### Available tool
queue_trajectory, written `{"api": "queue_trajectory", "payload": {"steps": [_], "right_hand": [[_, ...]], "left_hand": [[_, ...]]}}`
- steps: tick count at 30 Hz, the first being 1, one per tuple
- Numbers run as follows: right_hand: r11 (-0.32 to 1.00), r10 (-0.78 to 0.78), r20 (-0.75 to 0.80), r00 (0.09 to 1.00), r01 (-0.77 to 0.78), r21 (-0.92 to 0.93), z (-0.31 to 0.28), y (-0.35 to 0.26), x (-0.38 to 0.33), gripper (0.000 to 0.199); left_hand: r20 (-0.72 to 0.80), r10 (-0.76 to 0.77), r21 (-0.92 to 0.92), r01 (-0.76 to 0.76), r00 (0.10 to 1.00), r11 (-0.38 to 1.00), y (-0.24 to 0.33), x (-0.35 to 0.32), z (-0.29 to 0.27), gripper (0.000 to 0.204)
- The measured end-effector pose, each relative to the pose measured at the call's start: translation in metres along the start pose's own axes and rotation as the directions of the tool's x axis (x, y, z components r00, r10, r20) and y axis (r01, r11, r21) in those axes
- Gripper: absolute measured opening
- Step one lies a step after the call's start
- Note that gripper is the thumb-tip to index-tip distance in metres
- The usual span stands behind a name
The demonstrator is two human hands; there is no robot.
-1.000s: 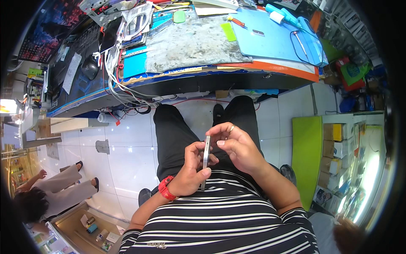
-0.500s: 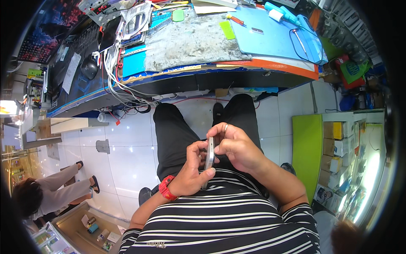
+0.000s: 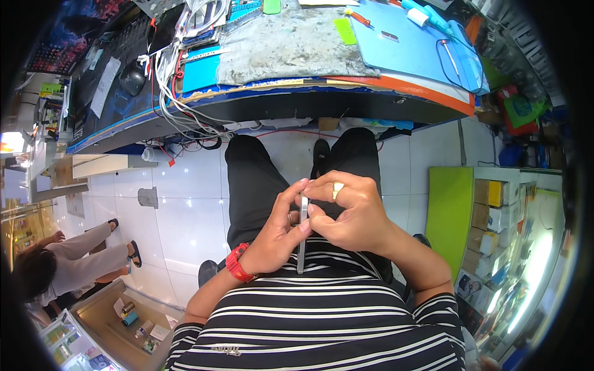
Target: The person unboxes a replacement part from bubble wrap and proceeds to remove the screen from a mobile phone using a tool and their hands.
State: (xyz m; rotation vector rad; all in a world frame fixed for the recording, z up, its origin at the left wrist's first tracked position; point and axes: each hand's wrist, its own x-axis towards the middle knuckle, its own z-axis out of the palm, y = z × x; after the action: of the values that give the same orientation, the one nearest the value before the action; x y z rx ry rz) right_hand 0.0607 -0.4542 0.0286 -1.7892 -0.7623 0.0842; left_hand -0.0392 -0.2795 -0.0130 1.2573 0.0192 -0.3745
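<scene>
A thin silver smartphone (image 3: 301,255) is held edge-on above my lap, its long side running toward my striped shirt. My left hand (image 3: 275,240) is closed round its left side, thumb laid across the edge. From the right, my right hand (image 3: 351,213) pinches the far end, with index finger and thumb bent against it and a ring on one finger. The fingertips of both hands almost meet at that end. Both faces of the phone are turned out of sight, and anything small between the fingertips is hidden.
Ahead stands a workbench with a stained grey mat (image 3: 291,52), a blue mat (image 3: 396,46), a screwdriver (image 3: 359,18), a bundle of cables (image 3: 166,83) and a mouse (image 3: 132,78). A green-sided display cabinet (image 3: 447,216) is at right. Another person (image 3: 86,266) is at lower left.
The phone has turned so its edge shows narrower and straighter. My left fingers have moved up to its far end, and my right hand has rolled over, bringing its ring into fuller view.
</scene>
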Motion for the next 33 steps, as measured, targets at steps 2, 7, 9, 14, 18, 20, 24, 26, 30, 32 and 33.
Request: {"api": "queue_trajectory", "payload": {"steps": [2,7,9,14,18,20,24,26,30,32,33], "right_hand": [[1.0,0.016,0.034,0.999,-0.016,-0.003,0.002,0.004,-0.001,0.017],[0.988,0.125,0.169,0.978,-0.139,0.072,0.013,0.008,-0.009,0.029],[0.96,0.178,0.109,0.978,-0.197,0.199,0.022,0.005,-0.014,0.033],[0.987,0.139,0.224,0.965,-0.153,0.044,0.025,0.0,-0.022,0.057],[0.981,0.155,0.326,0.933,-0.184,0.061,0.03,0.001,-0.031,0.079],[0.98,0.15,0.36,0.921,-0.186,0.067,0.03,0.001,-0.035,0.085],[0.983,0.134,0.424,0.896,-0.175,0.06,0.032,0.002,-0.04,0.105],[0.98,0.139,0.43,0.892,-0.187,0.073,0.032,0.004,-0.042,0.106],[0.95,0.16,0.464,0.871,-0.264,0.168,0.033,0.008,-0.042,0.11],[0.953,0.157,0.463,0.872,-0.258,0.162,0.033,0.007,-0.041,0.11],[0.955,0.156,0.462,0.873,-0.252,0.154,0.032,0.007,-0.041,0.11]], "left_hand": [[0.011,-0.038,0.034,0.038,0.999,0.999,-0.004,-0.002,-0.008,0.065],[0.003,-0.179,-0.149,0.177,0.984,0.973,0.004,0.001,-0.028,0.056],[0.034,-0.191,-0.04,0.192,0.981,0.98,0.016,0.004,-0.032,0.048],[-0.009,-0.092,0.033,0.092,0.996,0.995,0.017,0.006,-0.038,0.038],[-0.015,-0.074,0.071,0.075,0.997,0.995,0.01,0.006,-0.043,0.038],[-0.037,-0.059,0.052,0.061,0.998,0.997,0.008,0.005,-0.04,0.038],[-0.031,-0.077,0.05,0.078,0.997,0.996,0.01,0.002,-0.041,0.039],[-0.006,-0.104,0.016,0.105,0.995,0.994,0.011,0.001,-0.041,0.047],[0.078,-0.138,0.066,0.133,0.987,0.989,0.023,0.001,-0.043,0.06],[0.12,-0.108,0.141,0.091,0.987,0.986,0.021,0.002,-0.046,0.067],[0.12,-0.109,0.142,0.091,0.987,0.986,0.022,0.002,-0.046,0.067]]}}
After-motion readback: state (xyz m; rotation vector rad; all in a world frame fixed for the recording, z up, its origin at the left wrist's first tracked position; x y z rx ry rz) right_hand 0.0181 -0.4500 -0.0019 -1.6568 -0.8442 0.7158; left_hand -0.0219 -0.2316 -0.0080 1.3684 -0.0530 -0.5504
